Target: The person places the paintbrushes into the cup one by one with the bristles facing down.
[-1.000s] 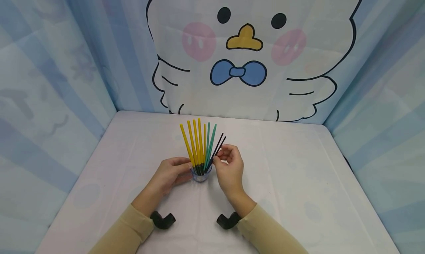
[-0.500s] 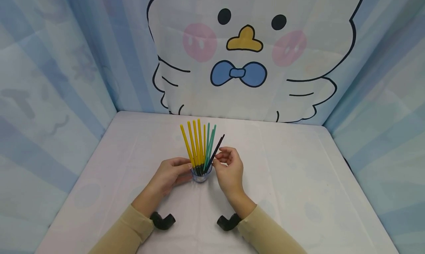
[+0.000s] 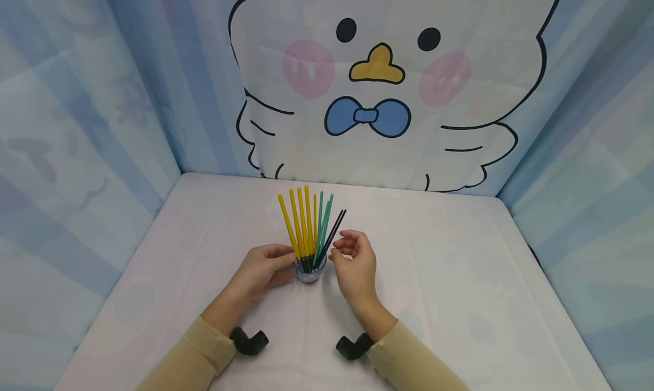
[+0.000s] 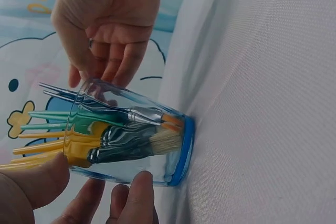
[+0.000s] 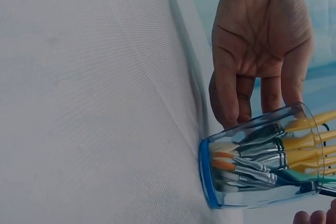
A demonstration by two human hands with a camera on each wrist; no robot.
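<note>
A clear cup [image 3: 309, 276] with a blue base stands upright on the table, holding several paintbrushes bristles down. Yellow brushes [image 3: 301, 221] lean left, green brushes [image 3: 324, 223] fill the middle, and two dark brushes [image 3: 334, 232] lean right. My left hand [image 3: 265, 266] rests against the cup's left side, its fingers fairly straight and its thumb at the rim, as the right wrist view shows. Just right of the cup is my right hand [image 3: 356, 266], fingers loosely bent and holding nothing. In the left wrist view its fingertips are close to the rim; whether they touch it, I cannot tell.
A pale cloth covers the table [image 3: 449, 289]. Patterned curtains [image 3: 66, 124] enclose it at the left, back and right, with a cartoon bird on the back one. A black curved piece [image 3: 249, 342] shows at the left wrist, and another black piece [image 3: 353, 347] at the right.
My right hand has let go of the dark brushes and drawn slightly down and away. Those brushes now lean together on the cup's right rim. My left hand stays at the cup.
</note>
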